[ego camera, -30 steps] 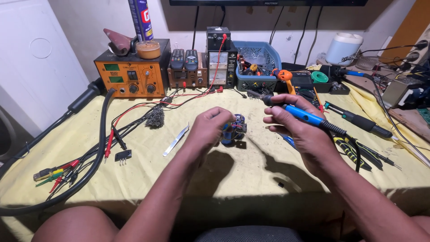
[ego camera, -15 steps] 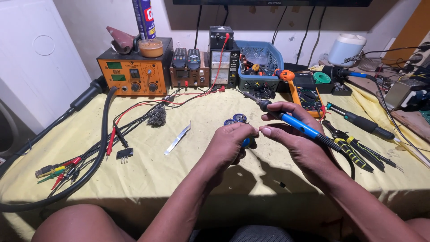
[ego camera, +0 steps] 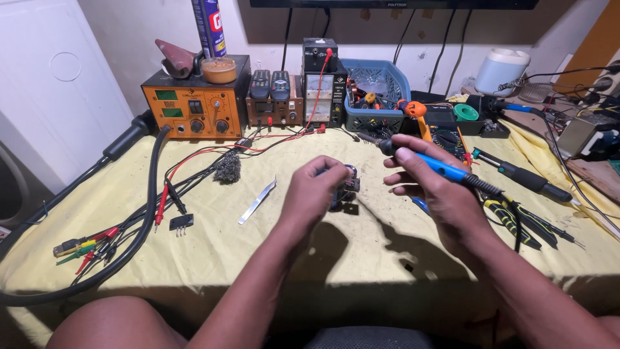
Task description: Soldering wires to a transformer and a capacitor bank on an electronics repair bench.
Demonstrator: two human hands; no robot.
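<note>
Two hands work before the orange station: left hand pinches a small circuit part; right hand grips a blue soldering iron. A blue spray can stands atop the station.

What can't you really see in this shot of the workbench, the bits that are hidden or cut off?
- Small part held in the left hand: head view, mostly covered by the fingers, too small to identify.
- Soldering iron in the right hand: its tip is dark and too thin to make out.
- Blue basket: contents too small and cluttered.
- Black hose: runs off the left edge.
</note>
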